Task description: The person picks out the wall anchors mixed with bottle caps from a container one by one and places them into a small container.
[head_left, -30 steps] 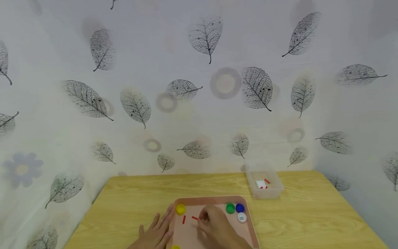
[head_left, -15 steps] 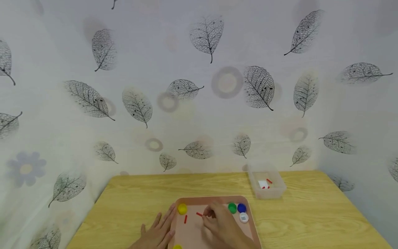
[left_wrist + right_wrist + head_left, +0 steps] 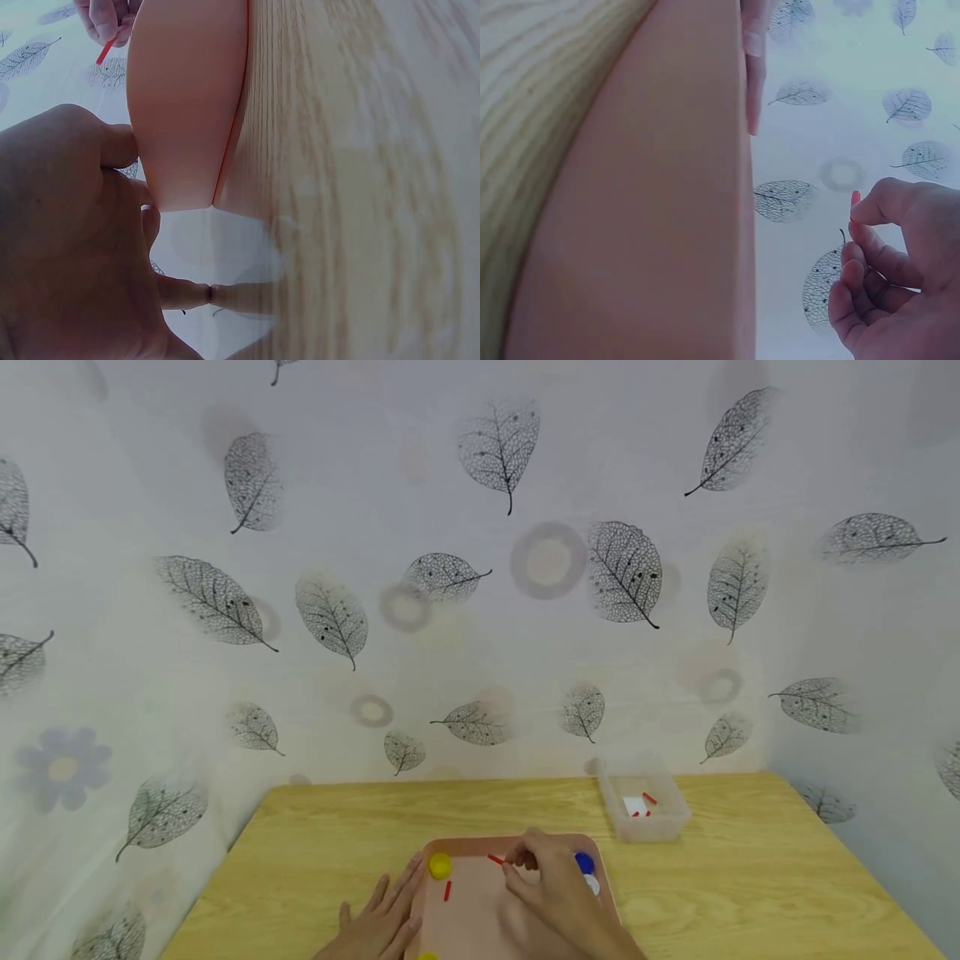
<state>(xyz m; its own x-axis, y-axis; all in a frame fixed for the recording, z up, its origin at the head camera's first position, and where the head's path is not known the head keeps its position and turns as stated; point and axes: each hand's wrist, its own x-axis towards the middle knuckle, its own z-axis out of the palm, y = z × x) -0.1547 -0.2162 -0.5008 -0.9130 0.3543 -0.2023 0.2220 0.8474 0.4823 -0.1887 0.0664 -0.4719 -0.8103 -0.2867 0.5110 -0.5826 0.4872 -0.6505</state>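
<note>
Between thumb and fingertips my right hand [image 3: 555,889] pinches a short red stick [image 3: 495,859], held above the pink tray [image 3: 480,846]. The same stick [image 3: 106,52] shows in the left wrist view, and the right wrist view catches its tip [image 3: 856,198] past the thumb. My left hand [image 3: 378,920] has its fingers spread, resting along the tray's left side and the table. A second red stick [image 3: 447,891] lies inside the tray below a yellow cap [image 3: 439,866]. Another yellow piece [image 3: 427,956] is cut off at the lower edge.
At the tray's right side sit a blue cap [image 3: 584,862] and a white cap [image 3: 592,884], the latter partly behind my right hand. A translucent box [image 3: 651,829] with several red pieces and a white square stands farther back on the wooden table [image 3: 337,814]. A leaf-patterned wall covering [image 3: 480,643] rises behind.
My right hand has moved right and toward the tray's far side with the red stick, and now hides the green cap. My left hand stays at the tray's side.
</note>
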